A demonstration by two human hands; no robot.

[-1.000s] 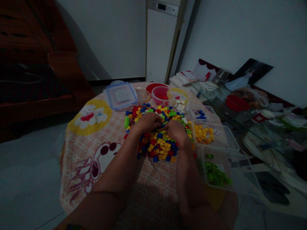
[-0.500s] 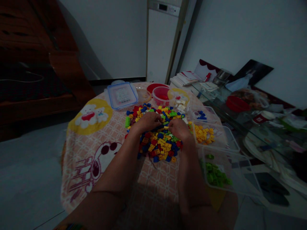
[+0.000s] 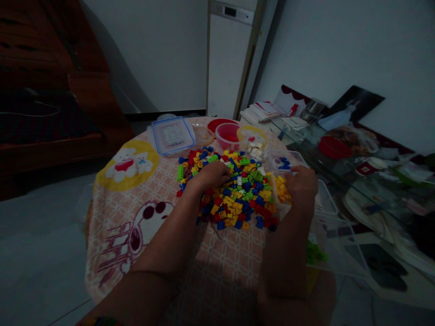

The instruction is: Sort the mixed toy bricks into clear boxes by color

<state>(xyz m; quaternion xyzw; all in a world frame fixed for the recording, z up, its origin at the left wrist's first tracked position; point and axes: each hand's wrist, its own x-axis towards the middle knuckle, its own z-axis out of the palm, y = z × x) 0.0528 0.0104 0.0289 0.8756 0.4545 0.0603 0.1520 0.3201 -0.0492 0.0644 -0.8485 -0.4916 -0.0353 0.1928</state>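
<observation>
A mixed pile of toy building bricks (image 3: 234, 203), in red, yellow, blue, green and white, lies mid-table. My left hand (image 3: 215, 174) rests at the pile's upper middle with its fingers curled; whatever is in them is hidden. Out to the right, my right hand (image 3: 302, 184) is over the clear box of yellow bricks (image 3: 281, 189), its fingers closed. Its fingertips point at the clear box of blue bricks (image 3: 284, 164) just behind. I cannot make out what they hold. Nearer me, my right forearm partly covers a clear box of green bricks (image 3: 316, 252).
Behind the pile stand a round pinkish tub (image 3: 227, 142) with red bricks and a blue-rimmed lid (image 3: 175, 136). White bricks (image 3: 255, 150) form a small heap on the patterned tablecloth (image 3: 217, 258). A cluttered glass table (image 3: 353, 181) borders the right side.
My right hand has moved right from the pile to over the clear boxes, uncovering bricks on the pile's right side. My left hand has stayed nearly in place among the bricks.
</observation>
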